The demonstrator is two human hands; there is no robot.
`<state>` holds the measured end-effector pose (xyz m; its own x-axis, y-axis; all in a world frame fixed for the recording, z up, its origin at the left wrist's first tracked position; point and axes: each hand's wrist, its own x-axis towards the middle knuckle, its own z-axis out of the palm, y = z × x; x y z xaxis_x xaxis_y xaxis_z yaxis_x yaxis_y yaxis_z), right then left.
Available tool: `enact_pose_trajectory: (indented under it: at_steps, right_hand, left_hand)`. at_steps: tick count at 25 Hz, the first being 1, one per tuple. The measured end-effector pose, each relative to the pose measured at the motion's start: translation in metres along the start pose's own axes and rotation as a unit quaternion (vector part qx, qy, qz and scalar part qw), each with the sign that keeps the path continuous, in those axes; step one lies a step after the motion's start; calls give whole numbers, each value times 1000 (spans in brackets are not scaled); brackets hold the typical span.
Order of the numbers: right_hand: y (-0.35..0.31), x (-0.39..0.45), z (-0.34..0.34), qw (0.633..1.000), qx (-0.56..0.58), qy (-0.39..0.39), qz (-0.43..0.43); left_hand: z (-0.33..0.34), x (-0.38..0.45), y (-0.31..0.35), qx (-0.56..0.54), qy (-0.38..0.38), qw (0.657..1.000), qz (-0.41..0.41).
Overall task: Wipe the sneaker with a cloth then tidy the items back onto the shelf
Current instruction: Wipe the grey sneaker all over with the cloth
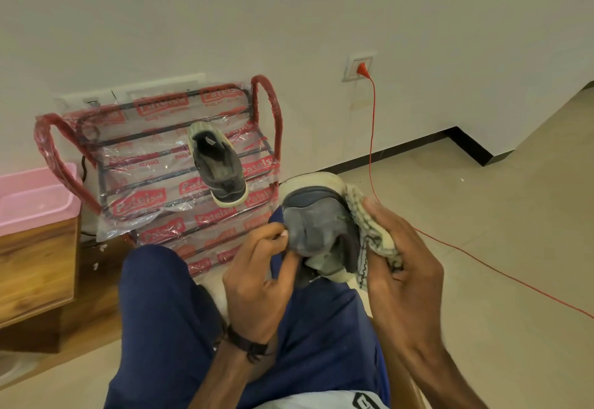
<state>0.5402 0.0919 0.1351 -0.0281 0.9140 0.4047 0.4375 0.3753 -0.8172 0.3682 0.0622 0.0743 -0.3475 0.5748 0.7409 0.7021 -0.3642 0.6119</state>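
A grey sneaker (316, 220) with a pale sole rests on my right knee, toe pointing away. My left hand (257, 267) grips its near left side with thumb and fingers. My right hand (401, 254) presses a checked cream cloth (369, 225) against the sneaker's right side. The matching second sneaker (218, 167) lies on the top tier of a red metal shoe shelf (270, 109) wrapped in printed plastic, standing against the wall just ahead of my knees.
A pink plastic tub (35, 196) sits on a wooden cabinet (38, 267) at the left. A red cable (373, 138) runs from a wall socket (360, 68) down across the tiled floor at the right. My legs in blue trousers fill the lower middle.
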Motion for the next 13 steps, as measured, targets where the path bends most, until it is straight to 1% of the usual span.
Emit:
enact_pose_trajectory:
  at_steps: [2,3,6,8,10,13]
  right_hand:
    - [-11,1,7,1000,20,11,-22]
    - [-12,0,9,999,12,-8,-41]
    - [-3,-2,6,990,-54,-68,-111]
    - [-2,-5,2,980,-98,-76,-156]
    - [-11,-9,-2,960,-135,-87,-231]
    - [-18,-8,-4,918,-180,-136,-326]
  left_hand:
    - [2,2,1,-10,-1,1000,-2]
    - [2,3,2,-12,2,1000,-14]
    - [4,10,6,1,29,999,-43]
    - [4,13,8,18,48,998,-24]
    - [4,15,7,33,60,998,-4]
    - [6,15,7,56,54,997,11]
